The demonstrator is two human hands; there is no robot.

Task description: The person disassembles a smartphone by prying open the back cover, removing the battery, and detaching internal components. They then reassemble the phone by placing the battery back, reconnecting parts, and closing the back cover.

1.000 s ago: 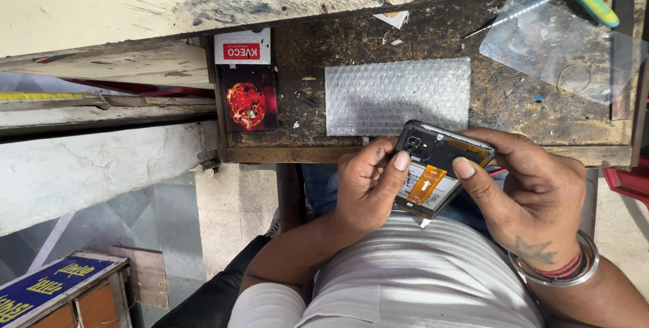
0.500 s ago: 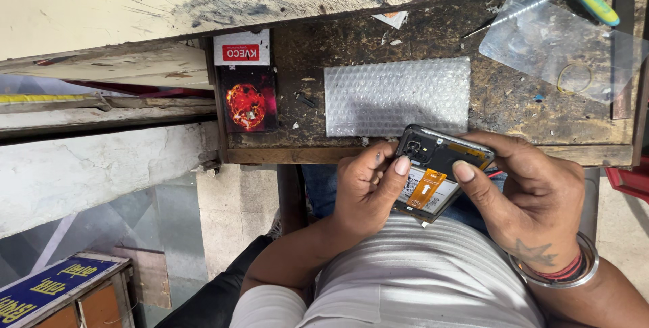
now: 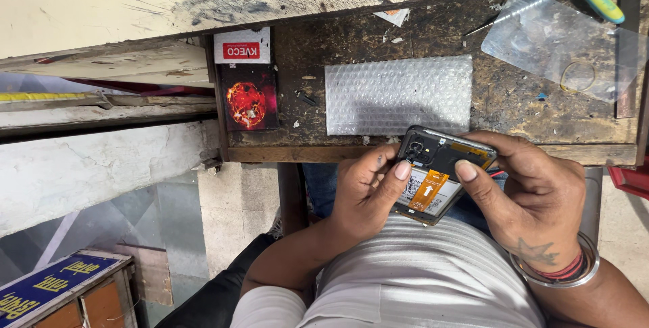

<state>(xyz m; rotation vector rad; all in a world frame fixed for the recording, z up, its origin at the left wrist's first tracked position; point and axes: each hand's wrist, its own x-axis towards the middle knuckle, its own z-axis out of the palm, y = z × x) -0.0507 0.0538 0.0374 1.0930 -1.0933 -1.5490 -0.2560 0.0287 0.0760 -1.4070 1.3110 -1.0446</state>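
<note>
Opened black smartphone with back cover off (image 3: 439, 172), orange flex ribbon (image 3: 428, 191) and pale battery label exposed, held in both hands just below the front edge of the worn dark wooden bench (image 3: 433, 30), above the lap. Left hand (image 3: 362, 193) closed around the phone's left side, thumb tip pressed on the inner face beside the ribbon. Right hand (image 3: 534, 196) gripping the right side and top corner, thumb resting on the inner face. Metal bangle and red thread band (image 3: 564, 270) on right wrist. On bench: rectangular sheet of clear bubble wrap (image 3: 397, 95) just above the phone; small black-and-red printed card box (image 3: 247, 84) at left; clear plastic bag (image 3: 564, 44) at right.
</note>
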